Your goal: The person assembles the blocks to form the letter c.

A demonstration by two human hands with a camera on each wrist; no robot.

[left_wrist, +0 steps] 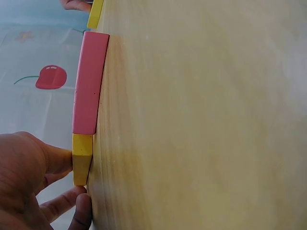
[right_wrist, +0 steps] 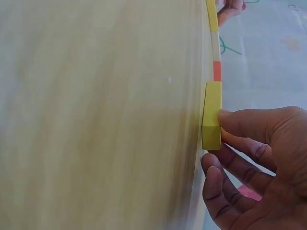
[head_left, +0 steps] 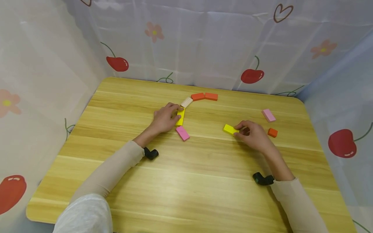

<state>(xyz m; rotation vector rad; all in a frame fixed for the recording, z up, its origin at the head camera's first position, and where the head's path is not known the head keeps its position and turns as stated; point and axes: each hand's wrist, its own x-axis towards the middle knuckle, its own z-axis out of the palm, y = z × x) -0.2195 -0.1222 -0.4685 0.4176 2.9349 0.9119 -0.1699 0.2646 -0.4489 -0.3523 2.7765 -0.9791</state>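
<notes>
With thumb and fingers at its two ends, my left hand (head_left: 165,119) holds a yellow block (head_left: 181,117) flat on the table. A pink block (head_left: 182,133) lies at its near end, and a plain wooden block (head_left: 186,102) at its far end. Beyond that, two red-orange blocks (head_left: 198,96) lie end to end, so the row bends in an arc. To the right, my right hand (head_left: 253,135) pinches another yellow block (head_left: 229,129) by its right end. The right wrist view shows the thumb against this yellow block (right_wrist: 212,112) and fingers behind it.
Right of my right hand lie a loose pink block (head_left: 268,115) and a short orange block (head_left: 272,132). The wooden table (head_left: 186,184) is enclosed by printed curtains (head_left: 201,42) at the back and sides. A black wrist camera (head_left: 263,179) sits at the right sleeve.
</notes>
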